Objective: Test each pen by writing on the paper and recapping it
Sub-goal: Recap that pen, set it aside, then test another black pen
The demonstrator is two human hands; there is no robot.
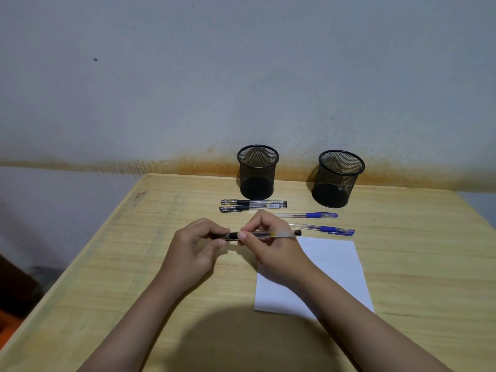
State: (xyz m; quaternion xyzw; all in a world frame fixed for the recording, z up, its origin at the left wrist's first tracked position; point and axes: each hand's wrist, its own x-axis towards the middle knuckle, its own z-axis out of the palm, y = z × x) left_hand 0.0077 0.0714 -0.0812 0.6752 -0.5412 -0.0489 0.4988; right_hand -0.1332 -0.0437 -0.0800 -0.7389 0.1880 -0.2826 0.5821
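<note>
Both hands hold one black gel pen point(271, 234) level above the wooden table point(134, 264). My right hand point(271, 248) pinches its clear barrel, and my left hand point(197, 247) grips the capped end point(231, 236). Whether the cap is fully seated I cannot tell. A white sheet of paper point(335, 264) lies under my right wrist. Two capped black pens point(253, 202) point(241, 208) lie side by side behind my hands. Two blue pens point(311, 215) point(327, 229) lie to the right, above the paper.
Two black mesh pen cups point(258, 171) point(338, 178) stand at the table's back edge against the grey wall. The table's left edge runs diagonally, with dark floor beyond it.
</note>
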